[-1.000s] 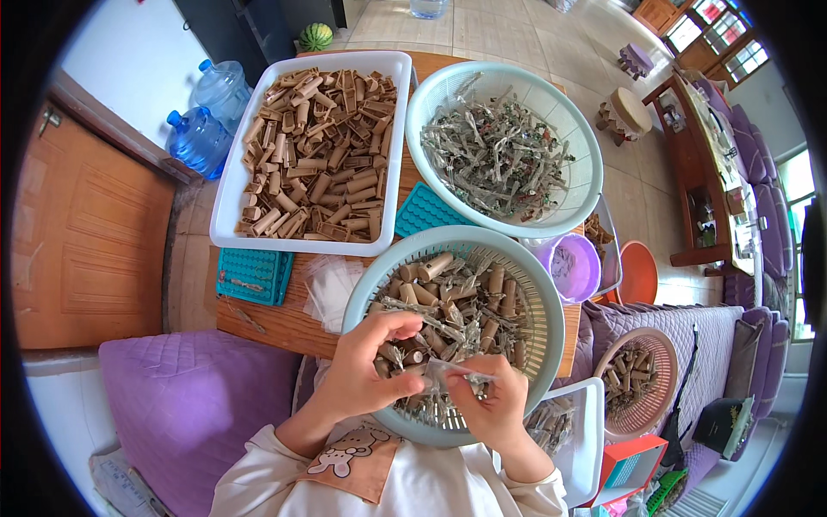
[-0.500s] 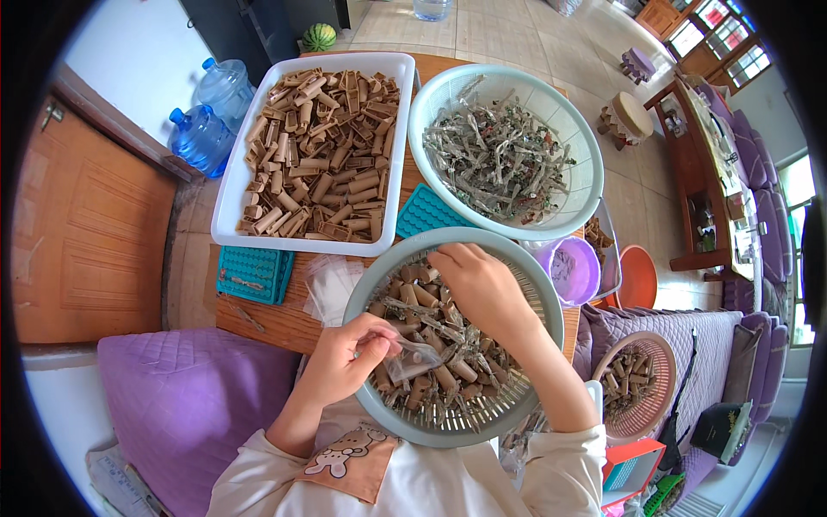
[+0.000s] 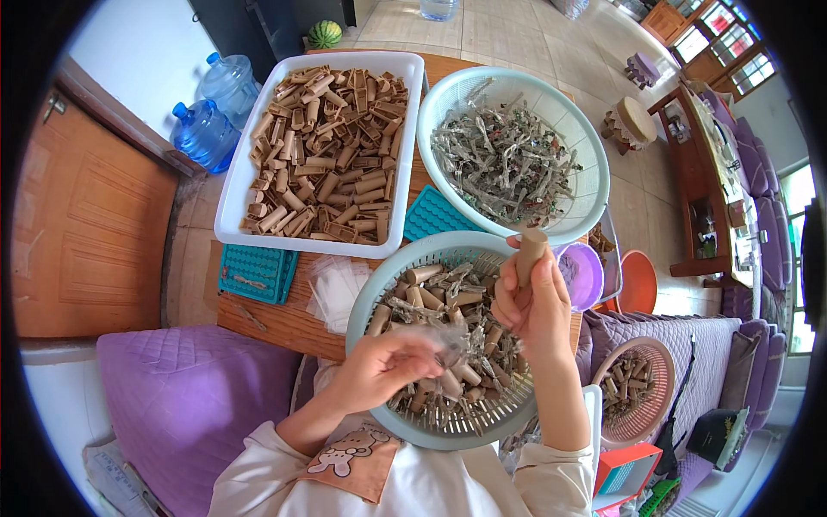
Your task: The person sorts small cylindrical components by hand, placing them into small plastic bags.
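Observation:
In front of me stands a grey-green slotted basket (image 3: 366,297) with brown cylinders (image 3: 422,274) and clear-wrapped strips in it. My right hand (image 3: 541,310) is closed round one brown cylinder (image 3: 532,250), held upright above the basket's right side. My left hand (image 3: 385,369), over the basket's near left part, pinches a clear plastic bag (image 3: 450,345). The bag and fingertips are smeared by motion. More flat clear bags (image 3: 334,291) lie on the wooden table left of the basket.
A white tray (image 3: 226,202) of brown half-shells stands at the back left. Beside it is a pale green basket (image 3: 600,185) of wrapped strips. Teal moulded trays (image 3: 280,274) lie at the left, and a purple bucket (image 3: 587,280) stands at the right.
My right hand has come up out of the basket toward the right with a brown cylinder in it. My left hand, with the bag, has moved slightly right and down.

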A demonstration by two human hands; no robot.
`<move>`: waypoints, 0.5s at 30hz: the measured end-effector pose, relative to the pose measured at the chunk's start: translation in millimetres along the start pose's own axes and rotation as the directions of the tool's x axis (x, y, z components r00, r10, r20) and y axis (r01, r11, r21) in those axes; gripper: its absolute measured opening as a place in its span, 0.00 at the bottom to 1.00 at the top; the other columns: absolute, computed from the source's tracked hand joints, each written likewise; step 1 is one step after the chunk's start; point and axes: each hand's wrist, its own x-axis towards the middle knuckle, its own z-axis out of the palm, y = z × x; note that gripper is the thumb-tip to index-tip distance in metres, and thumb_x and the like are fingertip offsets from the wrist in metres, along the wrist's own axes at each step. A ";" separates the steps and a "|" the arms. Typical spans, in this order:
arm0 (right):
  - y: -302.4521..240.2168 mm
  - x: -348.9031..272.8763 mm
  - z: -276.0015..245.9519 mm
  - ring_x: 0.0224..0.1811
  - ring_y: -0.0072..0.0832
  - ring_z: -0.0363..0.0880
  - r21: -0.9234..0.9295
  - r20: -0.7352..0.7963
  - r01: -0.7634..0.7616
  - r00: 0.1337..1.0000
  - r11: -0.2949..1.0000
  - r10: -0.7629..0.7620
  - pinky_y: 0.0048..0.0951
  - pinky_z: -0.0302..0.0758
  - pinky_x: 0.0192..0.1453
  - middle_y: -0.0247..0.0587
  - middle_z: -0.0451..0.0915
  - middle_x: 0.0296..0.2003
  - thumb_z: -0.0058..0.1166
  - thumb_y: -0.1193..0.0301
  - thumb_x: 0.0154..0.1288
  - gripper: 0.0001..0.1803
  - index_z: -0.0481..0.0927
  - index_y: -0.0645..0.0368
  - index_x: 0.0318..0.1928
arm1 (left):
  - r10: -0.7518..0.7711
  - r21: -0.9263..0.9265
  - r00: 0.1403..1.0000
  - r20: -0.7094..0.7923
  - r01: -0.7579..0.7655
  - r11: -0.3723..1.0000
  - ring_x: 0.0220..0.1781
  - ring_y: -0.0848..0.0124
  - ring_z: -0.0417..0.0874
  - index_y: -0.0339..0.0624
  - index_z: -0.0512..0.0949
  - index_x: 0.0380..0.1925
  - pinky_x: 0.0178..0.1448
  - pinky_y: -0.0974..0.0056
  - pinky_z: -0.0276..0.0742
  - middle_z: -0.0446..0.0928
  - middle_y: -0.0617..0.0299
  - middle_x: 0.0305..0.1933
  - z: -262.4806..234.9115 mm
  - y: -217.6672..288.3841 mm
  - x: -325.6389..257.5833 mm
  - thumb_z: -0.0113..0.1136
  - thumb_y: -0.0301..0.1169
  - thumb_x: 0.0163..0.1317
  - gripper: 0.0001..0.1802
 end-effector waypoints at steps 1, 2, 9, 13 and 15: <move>0.5 -4.1 4.5 0.14 0.15 0.53 0.058 -0.071 -0.032 0.997 0.998 0.036 0.17 0.54 0.18 0.31 0.64 0.27 0.30 0.55 0.69 0.22 0.62 0.58 0.53 | 0.031 -0.006 0.998 0.055 -0.031 1.000 0.37 0.70 0.81 0.34 0.70 0.45 0.42 0.70 0.75 0.78 0.57 0.32 6.3 2.9 3.9 0.54 0.24 0.58 0.14; 2.0 -7.1 6.1 0.14 0.15 0.53 0.058 -0.072 -0.031 0.997 0.998 0.035 0.17 0.54 0.18 0.31 0.64 0.27 0.30 0.55 0.69 0.22 0.62 0.58 0.53 | 0.030 -0.006 0.998 0.057 -0.030 1.000 0.37 0.70 0.81 0.34 0.70 0.45 0.42 0.70 0.75 0.78 0.57 0.32 12.1 4.6 5.6 0.54 0.24 0.58 0.14; 19.9 -17.4 24.3 0.13 0.12 0.51 0.000 -0.257 -0.037 0.966 0.999 0.036 0.14 0.48 0.14 0.30 0.63 0.26 0.39 0.57 0.67 0.19 0.65 0.57 0.49 | 0.264 0.351 0.950 0.165 -0.307 0.884 0.33 0.64 0.82 0.44 0.63 0.54 0.36 0.66 0.76 0.79 0.56 0.31 40.1 12.1 9.4 0.57 0.28 0.55 0.25; 34.1 -20.5 19.4 0.17 0.10 0.55 -0.167 -0.219 -0.014 0.975 0.986 -0.023 0.11 0.53 0.18 0.28 0.65 0.26 0.43 0.61 0.66 0.15 0.66 0.57 0.46 | 0.214 0.455 0.967 0.141 -0.255 0.853 0.31 0.64 0.82 0.44 0.66 0.50 0.34 0.66 0.76 0.79 0.56 0.30 39.6 13.6 18.0 0.58 0.29 0.55 0.22; 33.7 -25.2 22.9 0.19 0.09 0.55 -0.255 -0.228 0.004 0.972 0.967 -0.064 0.10 0.53 0.20 0.28 0.65 0.26 0.43 0.61 0.66 0.15 0.66 0.58 0.46 | 0.250 0.534 0.958 0.142 -0.287 0.795 0.29 0.66 0.82 0.43 0.67 0.45 0.31 0.67 0.75 0.78 0.56 0.28 36.1 14.1 20.5 0.58 0.29 0.55 0.17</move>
